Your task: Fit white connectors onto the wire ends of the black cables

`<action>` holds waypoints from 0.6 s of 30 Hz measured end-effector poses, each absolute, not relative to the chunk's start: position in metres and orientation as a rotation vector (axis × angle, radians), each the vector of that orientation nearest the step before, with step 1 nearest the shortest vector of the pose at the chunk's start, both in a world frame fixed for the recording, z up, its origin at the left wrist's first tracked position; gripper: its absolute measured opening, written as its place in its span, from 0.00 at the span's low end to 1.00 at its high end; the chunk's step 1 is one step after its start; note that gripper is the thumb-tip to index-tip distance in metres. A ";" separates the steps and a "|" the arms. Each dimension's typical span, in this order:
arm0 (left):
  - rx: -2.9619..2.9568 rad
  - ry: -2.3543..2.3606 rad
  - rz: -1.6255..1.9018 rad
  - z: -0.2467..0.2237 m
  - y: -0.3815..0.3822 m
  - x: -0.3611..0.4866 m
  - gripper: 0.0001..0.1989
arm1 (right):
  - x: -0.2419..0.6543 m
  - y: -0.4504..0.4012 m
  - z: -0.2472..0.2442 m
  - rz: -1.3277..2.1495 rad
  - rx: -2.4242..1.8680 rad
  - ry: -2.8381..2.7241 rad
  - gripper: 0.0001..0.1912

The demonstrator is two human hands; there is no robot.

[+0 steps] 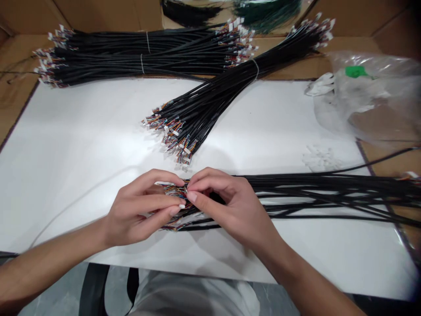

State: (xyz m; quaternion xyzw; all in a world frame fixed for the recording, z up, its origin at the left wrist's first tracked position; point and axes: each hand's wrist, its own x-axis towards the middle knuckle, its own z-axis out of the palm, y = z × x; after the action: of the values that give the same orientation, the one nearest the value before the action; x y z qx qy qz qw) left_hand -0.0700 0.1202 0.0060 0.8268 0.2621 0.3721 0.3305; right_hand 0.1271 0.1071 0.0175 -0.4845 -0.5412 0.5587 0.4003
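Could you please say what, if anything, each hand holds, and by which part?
The left hand pinches a white connector, its held part hidden; whether the right hand, at the wires, holds any is unclear.

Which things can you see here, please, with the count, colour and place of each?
Cables: several, overlapping, black, running right from the hands
Wires: many, multicoloured, at those cables' left ends
White connector: one, white, at the left fingertips
Diagonal bundle: one, black, beyond the hands
Rear bundles: two, black, back left
Strands: two bunches, black and dark green, back edge
Plastic bag: one, clear, back right
Small pieces: uncounted, white, right
Tabletop: one, white, beneath
Cardboard: uncounted, brown, back
Left hand: one, bare, centre
Right hand: one, bare, centre
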 end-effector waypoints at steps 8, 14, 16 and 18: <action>2.170 0.655 0.996 0.006 0.122 -0.068 0.06 | 0.128 0.106 0.019 1.464 -1.228 -1.370 0.06; 2.229 0.626 1.029 0.008 0.122 -0.068 0.05 | 0.129 0.105 0.019 1.513 -1.197 -1.378 0.08; 2.266 0.621 1.023 0.008 0.122 -0.068 0.05 | 0.129 0.105 0.019 1.525 -1.189 -1.376 0.08; 2.322 0.611 1.007 0.008 0.123 -0.068 0.05 | 0.130 0.106 0.018 1.529 -1.178 -1.370 0.08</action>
State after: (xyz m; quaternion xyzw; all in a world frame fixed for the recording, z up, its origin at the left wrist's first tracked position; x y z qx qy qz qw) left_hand -0.0684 0.1227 0.0079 0.8598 0.2262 0.3729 0.2656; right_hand 0.1295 0.1057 0.0185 -0.4608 -0.5360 0.5982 0.3776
